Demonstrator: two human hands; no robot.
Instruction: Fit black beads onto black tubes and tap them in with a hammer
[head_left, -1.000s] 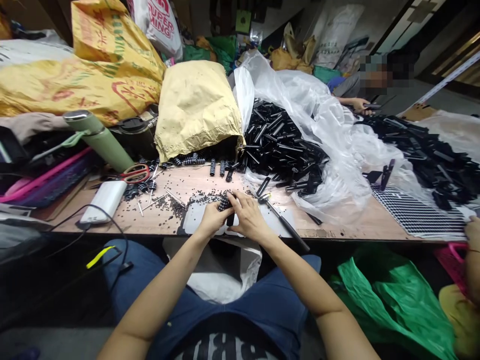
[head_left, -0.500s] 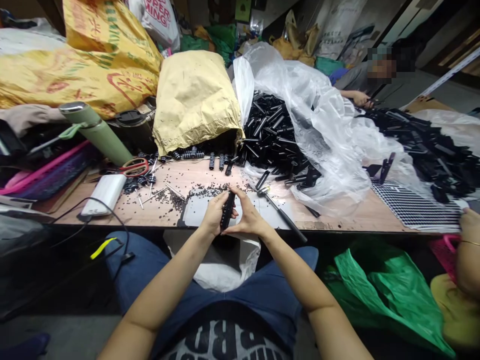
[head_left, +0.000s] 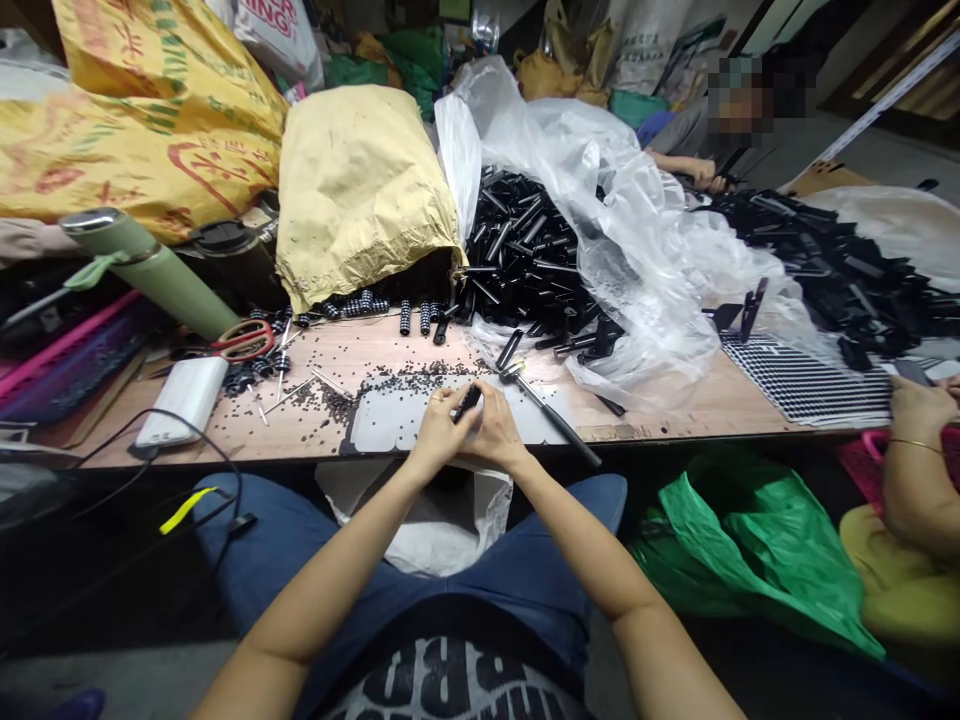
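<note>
My left hand and my right hand meet above the front edge of the table. Both are closed round a narrow black plastic piece, whose upper end shows between the fingers; its lower part is hidden. Beneath them lies a light grey plate with small black bits scattered over and behind it. Just right of my right hand rests a hammer, its dark handle reaching past the table edge. A big heap of similar black pieces spills from a clear plastic bag behind.
To the left are scissors, a white box-shaped device with a cable and a green flask. A yellow sack stands behind. A patterned sheet and a co-worker's hand are at right; another person sits farther back.
My right hand has closed in from a spread grip, and both hands now cover more of the black piece. The view has shifted slightly. At right, the co-worker's hand shows more fully.
</note>
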